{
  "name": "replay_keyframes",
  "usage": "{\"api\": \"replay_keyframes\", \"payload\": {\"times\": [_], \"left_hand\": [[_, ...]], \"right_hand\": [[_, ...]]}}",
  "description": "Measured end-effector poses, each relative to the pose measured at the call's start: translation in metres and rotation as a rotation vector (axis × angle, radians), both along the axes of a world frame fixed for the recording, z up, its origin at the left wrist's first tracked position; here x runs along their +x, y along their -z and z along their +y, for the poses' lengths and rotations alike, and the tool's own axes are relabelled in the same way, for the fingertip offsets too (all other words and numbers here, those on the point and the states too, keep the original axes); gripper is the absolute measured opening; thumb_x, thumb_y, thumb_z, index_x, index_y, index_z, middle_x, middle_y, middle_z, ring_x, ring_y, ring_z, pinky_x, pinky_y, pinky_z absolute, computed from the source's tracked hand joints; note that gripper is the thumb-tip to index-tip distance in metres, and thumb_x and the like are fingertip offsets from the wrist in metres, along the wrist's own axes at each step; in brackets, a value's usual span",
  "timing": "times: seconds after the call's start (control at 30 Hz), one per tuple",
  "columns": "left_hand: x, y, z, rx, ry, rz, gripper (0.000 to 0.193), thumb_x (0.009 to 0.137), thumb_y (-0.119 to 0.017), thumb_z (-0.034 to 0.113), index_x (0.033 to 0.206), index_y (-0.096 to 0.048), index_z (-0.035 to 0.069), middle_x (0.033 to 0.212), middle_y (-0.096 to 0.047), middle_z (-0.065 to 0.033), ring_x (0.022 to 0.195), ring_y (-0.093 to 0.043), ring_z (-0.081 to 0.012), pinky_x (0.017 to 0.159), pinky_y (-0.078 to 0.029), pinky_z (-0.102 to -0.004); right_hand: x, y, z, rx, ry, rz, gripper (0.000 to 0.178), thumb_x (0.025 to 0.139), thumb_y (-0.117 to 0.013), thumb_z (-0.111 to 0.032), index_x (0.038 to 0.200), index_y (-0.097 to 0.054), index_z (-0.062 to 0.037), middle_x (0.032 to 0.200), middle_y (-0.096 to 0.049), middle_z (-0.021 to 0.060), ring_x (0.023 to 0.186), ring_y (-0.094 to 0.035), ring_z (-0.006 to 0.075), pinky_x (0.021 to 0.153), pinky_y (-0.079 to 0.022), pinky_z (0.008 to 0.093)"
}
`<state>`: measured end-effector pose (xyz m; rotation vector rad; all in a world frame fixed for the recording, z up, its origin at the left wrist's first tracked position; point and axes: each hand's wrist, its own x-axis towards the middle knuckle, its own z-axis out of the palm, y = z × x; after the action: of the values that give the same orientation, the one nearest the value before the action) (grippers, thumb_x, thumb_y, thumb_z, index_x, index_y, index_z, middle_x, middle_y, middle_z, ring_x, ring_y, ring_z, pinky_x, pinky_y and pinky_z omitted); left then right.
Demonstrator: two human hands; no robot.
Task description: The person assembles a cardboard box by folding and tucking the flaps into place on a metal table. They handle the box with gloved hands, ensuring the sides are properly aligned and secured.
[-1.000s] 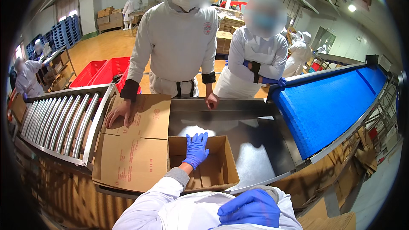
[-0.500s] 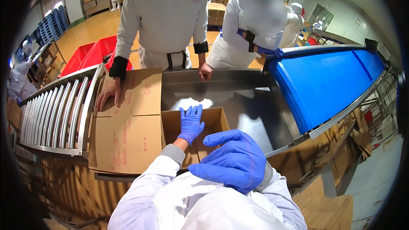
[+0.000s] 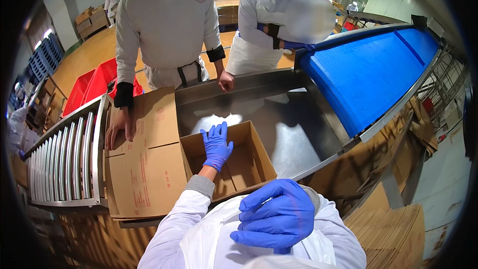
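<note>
My left hand [image 3: 217, 147], in a blue glove, has its fingers spread at the far wall of an open cardboard box [image 3: 260, 157]. Its fingertips reach past the rim; whether they press on it I cannot tell. The box stands on the steel table, and the part of its inside that shows holds nothing. Held in front of my chest, my right hand [image 3: 276, 214] is also gloved in blue. Its fingers are loosely bent and apart, with nothing visible in them. Left of the box lie flat cardboard sheets [image 3: 144, 174], with a co-worker's bare hand [image 3: 119, 128] resting on them.
A roller conveyor [image 3: 64, 157] stands at the left, before red crates [image 3: 92, 87]. The steel table [image 3: 259, 102] runs to a blue belt conveyor [image 3: 366, 74] at the right. Two co-workers stand across the table. Stacked flat cardboard [image 3: 386, 234] is at the lower right.
The view has shifted, showing more of the box's inside. My right hand has moved lower and away from the box, its fingers more bent. My left hand stays at the far wall.
</note>
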<state>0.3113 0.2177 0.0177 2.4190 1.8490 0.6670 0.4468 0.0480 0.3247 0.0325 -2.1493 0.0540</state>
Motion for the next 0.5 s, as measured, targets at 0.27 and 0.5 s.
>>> {"api": "replay_keyframes", "payload": {"times": [0.27, 0.5], "left_hand": [[0.007, 0.008, 0.005, 0.062, 0.004, 0.052, 0.080, 0.083, -0.062, 0.044, 0.151, -0.035, 0.012, 0.144, -0.045, -0.0111, 0.137, -0.039, -0.0316, 0.117, -0.011, -0.0651], [0.003, 0.021, 0.000, 0.287, -0.010, 0.221, 0.072, 0.088, -0.051, 0.044, 0.151, -0.035, 0.011, 0.144, -0.045, -0.0129, 0.138, -0.037, -0.0326, 0.116, -0.012, -0.0655]], "right_hand": [[-0.015, 0.137, 0.078, -0.464, 0.463, -0.034, 0.053, 0.081, -0.072, -0.045, 0.123, -0.066, -0.0121, 0.111, -0.064, 0.0139, 0.103, -0.059, 0.0344, 0.097, -0.045, 0.0453], [-0.040, 0.234, 0.112, -0.450, 0.907, -0.368, 0.085, 0.082, -0.066, -0.047, 0.153, -0.035, -0.0118, 0.155, -0.033, 0.0188, 0.148, -0.022, 0.0367, 0.117, -0.011, 0.0572]]}}
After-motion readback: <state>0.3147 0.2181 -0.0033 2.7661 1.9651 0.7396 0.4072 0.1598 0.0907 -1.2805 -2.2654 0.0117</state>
